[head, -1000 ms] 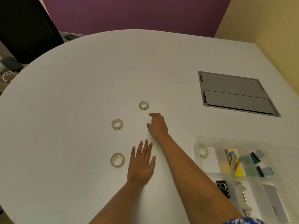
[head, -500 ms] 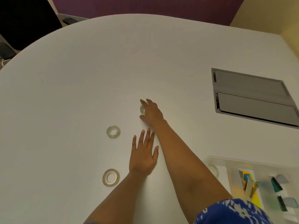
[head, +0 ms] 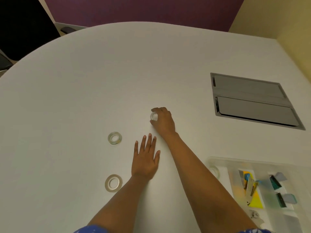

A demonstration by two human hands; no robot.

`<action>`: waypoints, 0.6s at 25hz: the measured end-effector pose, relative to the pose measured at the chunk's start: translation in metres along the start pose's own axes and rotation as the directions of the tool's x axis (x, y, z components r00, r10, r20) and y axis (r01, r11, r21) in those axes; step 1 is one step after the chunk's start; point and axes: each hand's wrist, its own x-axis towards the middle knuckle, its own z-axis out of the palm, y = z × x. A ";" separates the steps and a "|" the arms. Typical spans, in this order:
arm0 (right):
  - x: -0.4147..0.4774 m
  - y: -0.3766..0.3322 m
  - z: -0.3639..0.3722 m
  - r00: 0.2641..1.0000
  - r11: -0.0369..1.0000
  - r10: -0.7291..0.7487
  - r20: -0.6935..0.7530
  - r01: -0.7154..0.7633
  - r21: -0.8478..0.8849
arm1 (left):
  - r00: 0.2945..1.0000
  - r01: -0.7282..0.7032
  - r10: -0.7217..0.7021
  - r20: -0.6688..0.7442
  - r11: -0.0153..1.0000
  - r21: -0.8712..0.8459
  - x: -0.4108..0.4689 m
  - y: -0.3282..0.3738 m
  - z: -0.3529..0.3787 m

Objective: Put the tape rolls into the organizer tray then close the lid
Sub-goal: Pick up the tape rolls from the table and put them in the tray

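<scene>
A small clear tape roll (head: 154, 116) is gripped by the right hand (head: 162, 121), whose fingers and thumb are curled round it at the middle of the white rounded bench (head: 117, 73); whether the roll is lifted or touching the bench cannot be told. The left hand (head: 145, 161) is laid flat on the bench, palm down and fingers spread wide, with nothing held. A second clear tape roll (head: 115, 138) is seen lying flat to the left of both hands, and a wider pale tape roll with a white core (head: 113, 182) lies flat nearer the person, just beside the left wrist. At the lower right stands the translucent plastic organizer tray (head: 218, 161), well apart from the gripped roll; one more clear roll (head: 215, 171) is seen in its near-left compartment, partly hidden by the right forearm. Coloured small items are held in the other compartments. A grey metal hatch with two flaps (head: 252, 101) is set into the bench at the right.
</scene>
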 end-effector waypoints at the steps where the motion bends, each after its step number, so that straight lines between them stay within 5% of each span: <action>1: -0.008 0.003 -0.007 1.000 1.000 0.004 -0.021 -0.004 0.023 | 1.000 -0.002 0.002 0.013 1.000 0.000 0.000 -0.002 0.001; 15: -0.157 0.076 -0.080 0.932 0.960 0.271 -0.240 -0.244 0.139 | 0.991 -0.021 0.028 0.129 0.998 -0.052 -0.088 -0.004 -0.012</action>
